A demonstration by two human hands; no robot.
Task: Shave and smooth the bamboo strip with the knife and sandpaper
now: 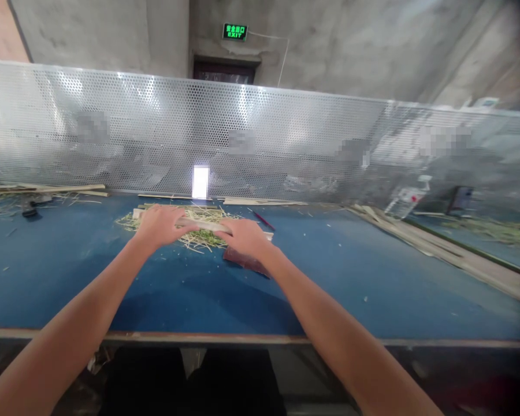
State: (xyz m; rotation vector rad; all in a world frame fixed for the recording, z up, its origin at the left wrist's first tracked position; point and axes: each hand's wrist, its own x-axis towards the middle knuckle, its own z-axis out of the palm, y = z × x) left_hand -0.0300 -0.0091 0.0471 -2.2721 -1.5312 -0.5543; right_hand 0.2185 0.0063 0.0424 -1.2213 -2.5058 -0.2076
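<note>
Both of my hands grip one pale strip (205,225), which looks like bamboo or wood and lies level across the view. My left hand (159,224) is closed round its left part, and my right hand (247,236) round its right part. Short ends of the strip stick out past each hand. Beneath it, a pile of thin pale-green shavings (199,240) lies on the blue tabletop (169,294). A dark reddish-brown flat piece (245,261) lies partly under my right hand. A thin red stick, perhaps a pen (264,220), rests just beyond that hand.
A perforated metal screen (156,127) runs along the table's back edge. Long pale strips (416,234) lie at the right, near a clear plastic bottle (407,199). More strips (60,189) and a small dark object (30,207) are at the back left.
</note>
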